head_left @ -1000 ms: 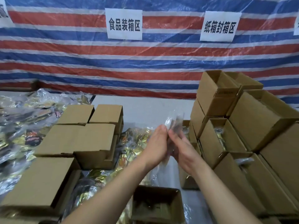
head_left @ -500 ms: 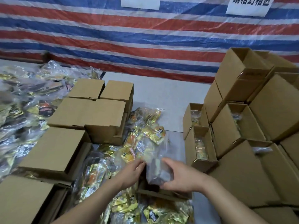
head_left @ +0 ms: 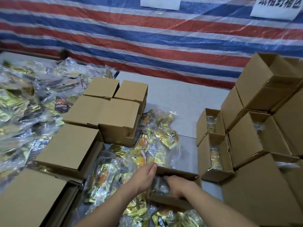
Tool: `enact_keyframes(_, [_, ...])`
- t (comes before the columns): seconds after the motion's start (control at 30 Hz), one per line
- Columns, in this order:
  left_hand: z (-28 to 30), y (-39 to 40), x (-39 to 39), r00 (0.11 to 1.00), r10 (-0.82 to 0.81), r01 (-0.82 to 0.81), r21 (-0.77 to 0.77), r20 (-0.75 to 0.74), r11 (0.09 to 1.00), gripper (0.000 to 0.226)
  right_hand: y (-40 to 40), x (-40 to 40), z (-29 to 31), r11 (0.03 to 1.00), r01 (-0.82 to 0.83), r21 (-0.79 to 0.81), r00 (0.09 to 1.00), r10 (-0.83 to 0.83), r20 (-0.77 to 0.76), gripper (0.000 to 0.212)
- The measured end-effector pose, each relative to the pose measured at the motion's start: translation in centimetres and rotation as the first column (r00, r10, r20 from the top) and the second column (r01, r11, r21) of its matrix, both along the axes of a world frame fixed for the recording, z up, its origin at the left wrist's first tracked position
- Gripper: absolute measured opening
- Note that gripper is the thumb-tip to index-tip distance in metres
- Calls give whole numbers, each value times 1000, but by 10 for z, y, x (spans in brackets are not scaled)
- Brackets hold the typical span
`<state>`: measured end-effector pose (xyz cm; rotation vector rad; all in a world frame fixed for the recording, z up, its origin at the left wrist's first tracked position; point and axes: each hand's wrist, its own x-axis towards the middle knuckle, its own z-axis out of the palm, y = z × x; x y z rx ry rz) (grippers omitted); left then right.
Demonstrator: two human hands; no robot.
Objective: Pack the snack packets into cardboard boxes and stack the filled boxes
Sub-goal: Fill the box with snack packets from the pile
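Observation:
A small open cardboard box (head_left: 178,173) stands on the table near the front centre. Inside it lies a clear snack packet (head_left: 159,186) with dark contents. My right hand (head_left: 178,185) reaches down into the box, its fingers curled onto the packet. My left hand (head_left: 146,176) lies with straight fingers against the box's left wall, beside the packet. Loose gold snack packets (head_left: 164,138) in clear wrap are spread just behind and left of the box.
Closed cardboard boxes (head_left: 105,112) sit in a group at the left. Open boxes (head_left: 213,154), some holding packets, are stacked at the right, with taller ones (head_left: 262,82) behind. A big heap of packets (head_left: 24,104) covers the far left. A striped tarp (head_left: 147,38) hangs behind.
Both hands came down from chest height with the clear packet. It now sits inside the open box, and my view has tilted downward.

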<state>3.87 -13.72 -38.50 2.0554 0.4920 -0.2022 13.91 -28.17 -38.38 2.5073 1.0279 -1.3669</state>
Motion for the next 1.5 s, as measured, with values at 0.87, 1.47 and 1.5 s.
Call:
enact_keyframes(0.87, [-9, -6, 4, 1000, -19, 18, -7, -14, 1000, 34, -1, 9, 8, 987, 155, 34, 967, -145, -210, 40])
enact_keyframes(1.47, [-9, -2, 4, 998, -41, 40, -16, -47, 999, 32, -27, 24, 53, 744, 440, 503, 897, -345, -276, 18])
enact_keyframes(1.5, [-8, -1, 4, 998, -40, 40, -6, -52, 999, 32, -31, 30, 54, 699, 440, 563, 895, -394, -210, 17])
